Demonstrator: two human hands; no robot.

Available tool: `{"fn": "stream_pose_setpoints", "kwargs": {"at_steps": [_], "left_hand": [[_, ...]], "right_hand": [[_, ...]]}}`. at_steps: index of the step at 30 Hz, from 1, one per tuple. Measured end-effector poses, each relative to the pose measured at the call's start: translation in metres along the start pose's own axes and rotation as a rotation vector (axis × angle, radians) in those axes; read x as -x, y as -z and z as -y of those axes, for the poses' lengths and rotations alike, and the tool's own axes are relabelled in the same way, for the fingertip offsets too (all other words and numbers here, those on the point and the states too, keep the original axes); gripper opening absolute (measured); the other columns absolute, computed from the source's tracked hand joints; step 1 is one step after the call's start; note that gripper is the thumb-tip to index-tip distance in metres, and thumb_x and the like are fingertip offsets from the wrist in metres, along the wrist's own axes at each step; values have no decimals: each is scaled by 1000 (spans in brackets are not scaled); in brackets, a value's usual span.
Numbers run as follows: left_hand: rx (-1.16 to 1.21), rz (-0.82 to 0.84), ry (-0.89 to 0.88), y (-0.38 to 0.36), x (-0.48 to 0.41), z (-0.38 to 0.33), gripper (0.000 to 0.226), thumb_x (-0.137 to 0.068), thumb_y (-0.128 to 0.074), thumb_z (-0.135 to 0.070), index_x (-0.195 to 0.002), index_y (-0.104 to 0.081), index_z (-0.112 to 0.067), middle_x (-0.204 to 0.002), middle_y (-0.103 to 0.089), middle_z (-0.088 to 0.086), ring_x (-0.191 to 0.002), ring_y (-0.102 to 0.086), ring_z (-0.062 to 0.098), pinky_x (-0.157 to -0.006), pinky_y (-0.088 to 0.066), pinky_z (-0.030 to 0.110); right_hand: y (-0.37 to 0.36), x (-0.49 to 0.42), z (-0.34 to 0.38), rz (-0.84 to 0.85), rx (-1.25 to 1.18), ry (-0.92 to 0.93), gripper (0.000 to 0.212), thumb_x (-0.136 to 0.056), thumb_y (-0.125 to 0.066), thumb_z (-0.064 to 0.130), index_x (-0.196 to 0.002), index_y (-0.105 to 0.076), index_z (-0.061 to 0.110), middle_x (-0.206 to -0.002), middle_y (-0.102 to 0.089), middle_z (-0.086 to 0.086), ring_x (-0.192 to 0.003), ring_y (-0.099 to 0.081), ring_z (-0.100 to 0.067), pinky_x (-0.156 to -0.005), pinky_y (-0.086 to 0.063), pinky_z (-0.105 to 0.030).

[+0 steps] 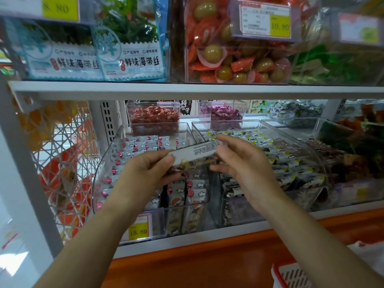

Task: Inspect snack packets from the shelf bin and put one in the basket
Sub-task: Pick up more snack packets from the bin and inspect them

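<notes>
Glossy plastic-film packet (195, 152); clear, smooth plastic bin (105, 173); white shelf (124, 88), probably painted metal; matt plastic basket (276, 275)

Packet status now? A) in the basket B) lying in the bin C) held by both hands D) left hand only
C: the left hand and right hand each pinch an end of the packet, well above the basket.
</notes>
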State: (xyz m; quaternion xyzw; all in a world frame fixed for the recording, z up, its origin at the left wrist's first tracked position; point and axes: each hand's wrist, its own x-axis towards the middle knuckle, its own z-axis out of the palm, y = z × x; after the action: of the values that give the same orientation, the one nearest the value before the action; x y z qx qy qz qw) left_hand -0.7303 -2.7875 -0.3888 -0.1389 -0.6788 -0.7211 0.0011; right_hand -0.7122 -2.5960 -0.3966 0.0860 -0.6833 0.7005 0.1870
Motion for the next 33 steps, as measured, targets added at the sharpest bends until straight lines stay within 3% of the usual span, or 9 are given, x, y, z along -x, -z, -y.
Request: {"fn": "stream_pose_setpoints", "kwargs": {"at_steps": [3,6,8,11,14,18,20,26,33], "left_hand": [[-49,-47,-11,-3,-5,-2,19,-92,-51,-15,-93,-70,-10,-81,-73,5,-76,-71,14,-59,-53,13],[-188,-108,-79,-5,-23,-5,25,-96,-45,-24,-92,-67,-12,-89,-71,6,-77,-70,16,-57,-56,22],[-517,-144,-192,-2,-48,-3,28,-97,-44,-27,-111,-62,-12,-111,-66,5,-93,-64,14,-75,-55,29],[-933,-3,-241,-1,-95,5,38,-97,-46,-23,-132,-50,-10,-135,-52,11,-117,-51,24,-97,-39,31],[-1188,171,-210,-5,-138,18,34,-97,-43,-22,-120,-55,-1,-123,-55,17,-113,-51,30,-95,-43,36],[-1349,332,-106,-11,-173,34,29,-99,-34,-26,-98,-57,-8,-106,-55,11,-108,-51,29,-97,-41,42],[-1354,348,-42,-13,-182,42,33,-100,-29,-25,-111,-57,-10,-118,-53,9,-115,-46,27,-102,-36,45],[-1355,356,-19,-15,-187,53,39,-102,-28,-22,-131,-47,-5,-139,-45,13,-129,-39,27,-105,-27,36],[-1413,394,-94,-2,-163,42,45,-101,-19,-33,-131,-50,-18,-137,-48,2,-128,-38,21,-106,-24,52]], "right_hand": [[-1,-5,1,37,221,75,31,-79,-71,20,-99,-64,42,-93,-71,9,-81,-68,-6,-73,-55,-17],[-2,-24,3,-103,179,69,16,-82,-69,12,-83,-68,28,-78,-72,3,-65,-67,-10,-64,-58,-25],[-1,-44,4,-204,129,55,13,-82,-69,9,-80,-64,20,-74,-68,2,-56,-64,-8,-63,-59,-27],[-2,-81,5,-281,99,54,19,-82,-69,3,-74,-57,16,-73,-61,0,-58,-61,-17,-63,-59,-29],[-6,-113,-1,-277,140,55,21,-82,-67,0,-74,-48,4,-76,-57,-8,-69,-60,-29,-66,-57,-37],[-14,-139,-15,-251,214,61,18,-79,-68,-2,-73,-52,3,-69,-54,-5,-66,-56,-22,-54,-54,-26],[-17,-146,-22,-264,248,65,19,-79,-68,-1,-69,-53,5,-67,-55,-4,-63,-57,-21,-50,-55,-22],[-24,-161,-34,-257,419,124,20,-79,-68,4,-90,-58,-10,-87,-62,-21,-86,-63,-38,-77,-53,-53],[-39,-174,-39,-69,738,309,21,-78,-67,4,-89,-49,8,-75,-46,5,-64,-42,-5,-53,-36,-8]]}}
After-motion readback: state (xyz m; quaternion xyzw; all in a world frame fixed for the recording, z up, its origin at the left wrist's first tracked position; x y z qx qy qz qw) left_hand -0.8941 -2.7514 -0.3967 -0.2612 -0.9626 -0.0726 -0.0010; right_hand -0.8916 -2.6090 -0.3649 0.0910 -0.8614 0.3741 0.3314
